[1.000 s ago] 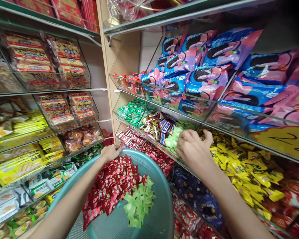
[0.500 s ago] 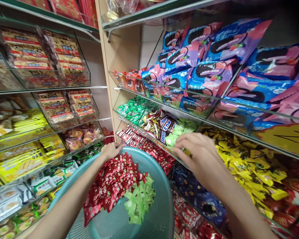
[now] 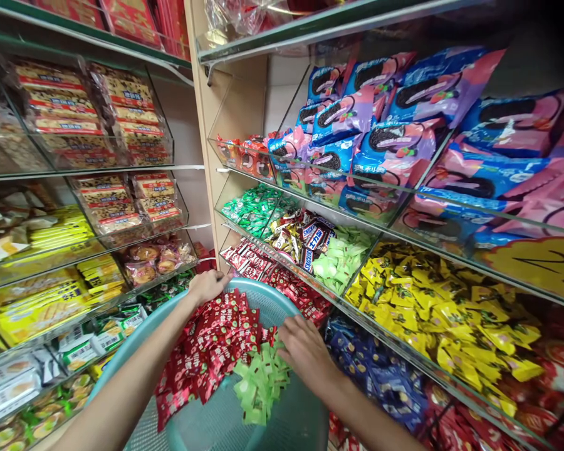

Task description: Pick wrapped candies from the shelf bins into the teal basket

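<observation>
My left hand (image 3: 208,287) is closed on the far rim of a teal plastic basket (image 3: 284,299). Inside the basket lies a heap of small red wrapped candies (image 3: 216,347), with light green candy packets (image 3: 262,383) beside it at the front right. My right hand (image 3: 303,351) reaches in over the basket's right side. Its fingers are curled at the upper edge of the green packets, and a bit of green shows by the fingertips. Its palm and whatever lies under it are hidden.
Light green packets (image 3: 343,254) also fill a shelf compartment beside Snickers bars (image 3: 316,239). Right of them lie yellow candies (image 3: 432,300); dark blue packets (image 3: 376,366) lie below. Clear shelf fronts, such as the one under the blue cookie packs (image 3: 399,141), jut out above. Packaged cakes (image 3: 61,103) line the left shelves.
My right hand has moved down and left, from in front of the shelf's green packets to those in the basket. My left hand stays on the rim.
</observation>
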